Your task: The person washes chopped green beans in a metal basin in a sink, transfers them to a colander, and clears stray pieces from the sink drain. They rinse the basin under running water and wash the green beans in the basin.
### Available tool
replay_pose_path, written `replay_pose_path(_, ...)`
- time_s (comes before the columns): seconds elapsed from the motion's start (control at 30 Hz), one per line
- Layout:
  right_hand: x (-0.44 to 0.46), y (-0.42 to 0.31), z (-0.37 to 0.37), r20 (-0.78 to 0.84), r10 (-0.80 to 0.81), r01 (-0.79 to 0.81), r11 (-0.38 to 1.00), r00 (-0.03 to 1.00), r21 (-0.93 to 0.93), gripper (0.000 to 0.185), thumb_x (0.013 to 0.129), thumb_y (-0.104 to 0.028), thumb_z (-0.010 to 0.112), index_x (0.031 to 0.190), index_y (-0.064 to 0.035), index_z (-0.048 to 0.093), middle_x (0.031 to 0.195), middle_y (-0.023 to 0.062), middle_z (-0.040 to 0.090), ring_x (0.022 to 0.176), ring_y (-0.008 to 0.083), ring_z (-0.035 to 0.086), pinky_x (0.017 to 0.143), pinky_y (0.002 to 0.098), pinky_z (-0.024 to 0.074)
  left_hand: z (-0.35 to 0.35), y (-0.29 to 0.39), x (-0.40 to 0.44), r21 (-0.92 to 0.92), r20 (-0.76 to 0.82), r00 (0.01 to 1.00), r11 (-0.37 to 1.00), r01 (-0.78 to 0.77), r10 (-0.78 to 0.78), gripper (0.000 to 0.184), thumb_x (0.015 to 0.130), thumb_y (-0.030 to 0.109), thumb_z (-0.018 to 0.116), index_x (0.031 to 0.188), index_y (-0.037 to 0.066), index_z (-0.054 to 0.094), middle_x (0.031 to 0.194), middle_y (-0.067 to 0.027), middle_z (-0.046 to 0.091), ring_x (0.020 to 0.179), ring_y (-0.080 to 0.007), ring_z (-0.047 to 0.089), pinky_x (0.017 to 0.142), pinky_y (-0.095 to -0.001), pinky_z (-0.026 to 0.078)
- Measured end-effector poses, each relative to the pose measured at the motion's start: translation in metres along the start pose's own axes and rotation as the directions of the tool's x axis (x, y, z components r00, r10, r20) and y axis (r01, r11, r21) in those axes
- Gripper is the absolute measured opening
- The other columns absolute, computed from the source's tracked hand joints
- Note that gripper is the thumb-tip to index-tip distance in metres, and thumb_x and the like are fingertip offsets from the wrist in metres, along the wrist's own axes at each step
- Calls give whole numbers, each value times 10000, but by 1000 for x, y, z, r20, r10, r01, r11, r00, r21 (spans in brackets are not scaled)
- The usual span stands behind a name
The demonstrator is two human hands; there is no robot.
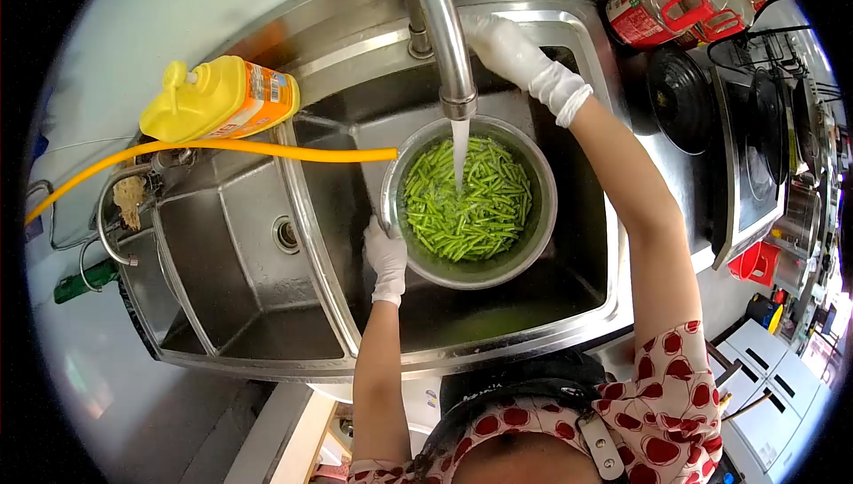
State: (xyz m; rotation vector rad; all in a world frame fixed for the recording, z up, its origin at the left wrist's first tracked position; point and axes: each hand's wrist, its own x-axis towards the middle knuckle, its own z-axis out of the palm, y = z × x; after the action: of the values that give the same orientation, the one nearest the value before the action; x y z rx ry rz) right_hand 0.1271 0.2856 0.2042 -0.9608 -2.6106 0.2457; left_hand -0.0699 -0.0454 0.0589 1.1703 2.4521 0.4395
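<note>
A round metal bowl (546,191) stands in the right sink basin, holding cut green beans (471,209) in water. Water runs from the faucet (449,58) straight down onto the beans. My left hand (385,257), in a white glove, grips the bowl's left rim. Also gloved in white, my right hand (511,49) is at the back of the basin, just right of the faucet. Its fingertips pass near or behind the spout, and what they touch is hidden.
A yellow hose (311,154) crosses the left basin and ends by the bowl. On the sink's back left lies a yellow pump bottle (227,98). Plastic jugs with red handles (657,13) stand at the back right, near a black lid (680,98) and a stove (755,155).
</note>
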Motion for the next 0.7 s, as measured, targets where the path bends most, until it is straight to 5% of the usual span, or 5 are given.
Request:
replay_pose_path(0.1,26,3,9,-31,482,-383,733,876,562,304,837,-284,638,1038,-57,662,892,140,672,784,280,643,726,320,496,10,-14,-10,52,106,990,995,83,-88,282,855,194,573,1047,-11,558,969,-229,607,895,-410,582,776,-459,470)
replay_pose_path(0.23,15,-5,14,43,634,-449,497,772,743,375,840,-350,627,1009,-16,657,814,155,676,738,279,634,735,343,488,22,-23,-11,-38,119,981,987,158,-153,215,867,176,562,957,-19,550,897,-240,614,836,-419,584,732,-456,461)
replay_pose_path(0.37,-85,-34,33,-114,588,-398,665,801,632,294,860,-273,581,1013,-34,658,868,168,668,770,295,656,745,355,507,19,-23,-8,-182,163,971,962,204,-176,193,878,138,554,970,-33,554,849,-222,620,780,-382,587,706,-408,450)
replay_pose_path(0.43,-152,-39,57,119,645,-652,717,755,248,241,856,-210,556,999,-48,663,901,176,660,795,318,649,743,382,511,18,-24,-8,-214,177,972,958,190,-153,209,875,134,562,986,-43,553,847,-217,623,775,-374,590,709,-403,451)
replay_pose_path(0.7,-222,-45,163,264,763,-787,617,590,-26,215,853,-131,502,1006,-91,648,863,180,654,800,352,631,724,442,498,11,-18,-4,-133,273,943,964,232,-189,332,887,205,550,1085,-62,551,991,-275,613,929,-427,574,805,-432,445)
